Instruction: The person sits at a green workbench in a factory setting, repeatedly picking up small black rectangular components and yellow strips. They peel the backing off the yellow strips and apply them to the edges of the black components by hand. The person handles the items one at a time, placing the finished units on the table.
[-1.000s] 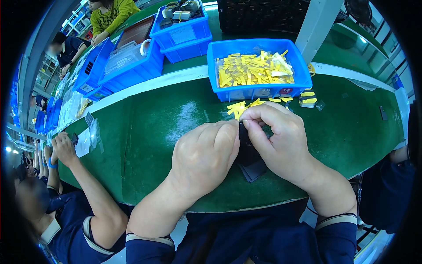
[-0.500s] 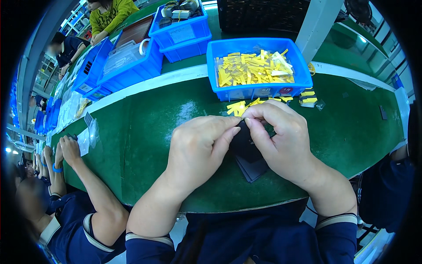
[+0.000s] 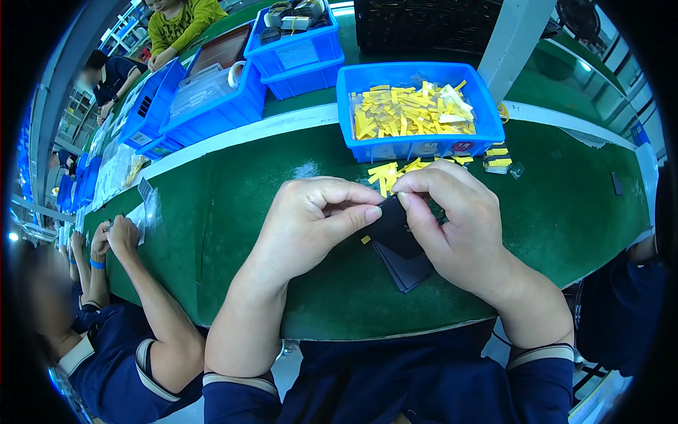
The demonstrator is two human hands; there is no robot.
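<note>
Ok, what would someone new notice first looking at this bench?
Dead centre, the left hand and right hand pinch a small black flat piece above a stack of dark sheets on the green table. Just behind sits a blue bin heaped with yellow strips.

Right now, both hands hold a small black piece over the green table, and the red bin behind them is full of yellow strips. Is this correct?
Not quite: the bin is blue, not red, as the head view shows. The rest holds: the left hand and the right hand hold a small black piece over the green table, and yellow strips fill the bin.
</note>
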